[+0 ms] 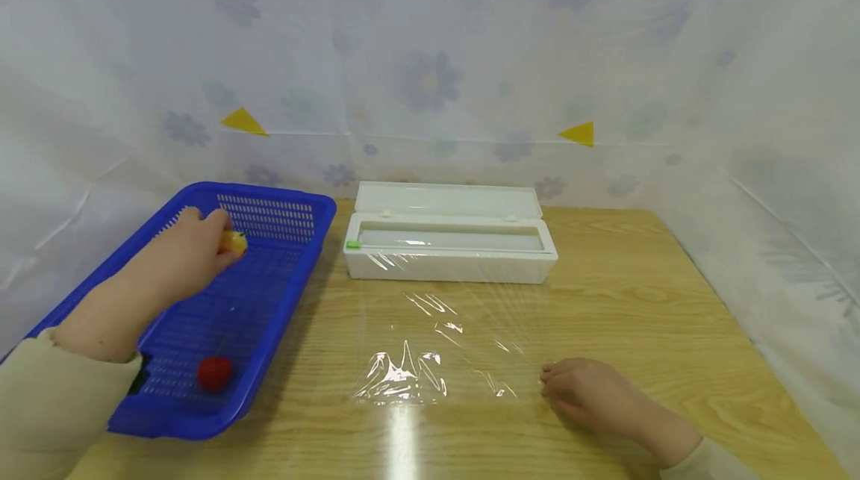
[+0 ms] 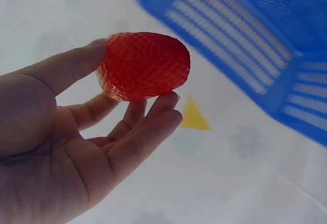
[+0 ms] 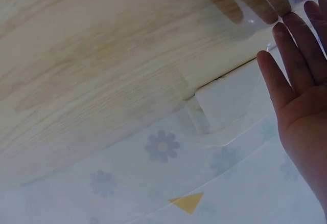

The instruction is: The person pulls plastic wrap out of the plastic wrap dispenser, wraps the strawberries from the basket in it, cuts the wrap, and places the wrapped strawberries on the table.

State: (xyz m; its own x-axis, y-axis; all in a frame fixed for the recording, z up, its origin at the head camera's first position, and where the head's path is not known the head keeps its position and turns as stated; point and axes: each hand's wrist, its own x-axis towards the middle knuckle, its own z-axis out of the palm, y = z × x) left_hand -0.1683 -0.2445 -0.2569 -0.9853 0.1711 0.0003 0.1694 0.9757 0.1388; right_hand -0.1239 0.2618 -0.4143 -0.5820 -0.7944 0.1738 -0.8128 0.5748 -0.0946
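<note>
My left hand [image 1: 184, 252] is over the blue basket [image 1: 295, 301], pinching a strawberry [image 2: 145, 65] between thumb and fingertips. Its dimpled side looks red in the left wrist view, while the head view shows a yellowish part of the held fruit with a bit of green. Clear cling film [image 1: 430, 346] stretches over the table toward me from a white cling film dispenser [image 1: 450, 267], whose lid stands up. At the film's right edge is my right hand [image 1: 591, 394], low over the table. Its fingers look fairly straight in the right wrist view, holding nothing visible.
A red round object [image 1: 215, 374] lies in the basket's near end, and a dark green thing [image 1: 139, 379] shows partly beside my left sleeve. On the dispenser's left end sits a green slider [image 1: 352, 245]. A flowered curtain [image 1: 430, 77] hangs behind the wooden table [image 1: 645, 301].
</note>
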